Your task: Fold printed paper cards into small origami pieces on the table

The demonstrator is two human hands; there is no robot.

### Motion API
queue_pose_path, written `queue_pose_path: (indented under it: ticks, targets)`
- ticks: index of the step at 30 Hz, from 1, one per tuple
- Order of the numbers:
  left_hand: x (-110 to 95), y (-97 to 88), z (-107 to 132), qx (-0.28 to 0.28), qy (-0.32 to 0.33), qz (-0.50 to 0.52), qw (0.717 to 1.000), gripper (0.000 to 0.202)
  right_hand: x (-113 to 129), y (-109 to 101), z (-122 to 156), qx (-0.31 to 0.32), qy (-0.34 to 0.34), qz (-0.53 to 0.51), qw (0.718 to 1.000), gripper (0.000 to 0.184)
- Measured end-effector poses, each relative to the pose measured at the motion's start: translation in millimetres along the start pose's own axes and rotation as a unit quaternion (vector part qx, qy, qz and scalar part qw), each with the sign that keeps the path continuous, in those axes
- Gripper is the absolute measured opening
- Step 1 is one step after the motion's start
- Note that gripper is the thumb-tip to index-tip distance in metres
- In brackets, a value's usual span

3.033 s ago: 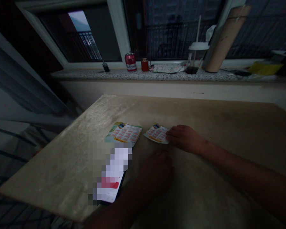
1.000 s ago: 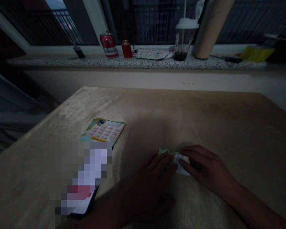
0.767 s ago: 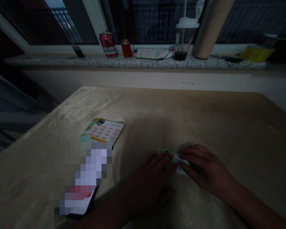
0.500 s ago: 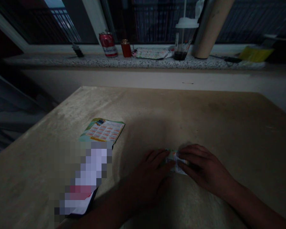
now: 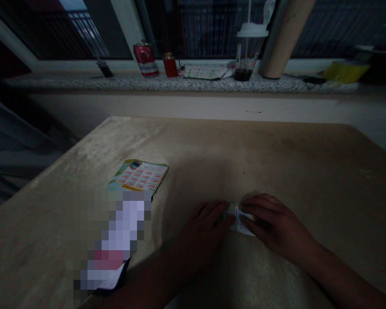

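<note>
A small printed paper, green with white text panels, lies at the front middle of the table. From its left side my left hand grips it, thumb and fingertips over the edge. My right hand holds the right side the same way, fingers closed together over it. Both hands cover much of the paper, so its full outline and any folds are hidden. Farther left lies a stack of green-edged printed sheets with a grid of red and white boxes.
Beside my left forearm, a blurred phone-like object rests on the table. Along the stone windowsill stand a red can, a red bottle, a patterned packet, a lidded cup and a cardboard tube.
My hands stay almost in place on the paper. The left thumb has shifted slightly, and a little more of the paper's printed face shows between the hands.
</note>
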State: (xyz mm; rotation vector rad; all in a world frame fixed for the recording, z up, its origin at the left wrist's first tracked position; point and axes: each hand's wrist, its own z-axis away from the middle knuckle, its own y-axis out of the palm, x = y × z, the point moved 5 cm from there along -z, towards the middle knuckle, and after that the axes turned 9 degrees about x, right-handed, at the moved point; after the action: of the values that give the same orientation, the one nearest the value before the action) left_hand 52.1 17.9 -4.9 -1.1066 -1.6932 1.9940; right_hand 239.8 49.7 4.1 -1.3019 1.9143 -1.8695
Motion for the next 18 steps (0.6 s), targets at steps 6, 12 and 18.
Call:
queue_pose_path:
  ticks: [6,12,18]
  targets:
    - [-0.2,-0.6,-1.0,-0.001,-0.003,-0.002,1.0,0.046,-0.9,0.6,0.4,0.0,-0.001,-0.001,1.0,0.019]
    - [0.6,0.6,0.6,0.001,-0.002,0.0,1.0,0.048,0.2,-0.3,0.0,-0.005,-0.001,0.0,1.0,0.02]
    - [-0.7,-0.7,0.3,-0.001,-0.004,-0.002,1.0,0.047,-0.4,0.7,0.4,-0.007,0.004,0.001,1.0,0.021]
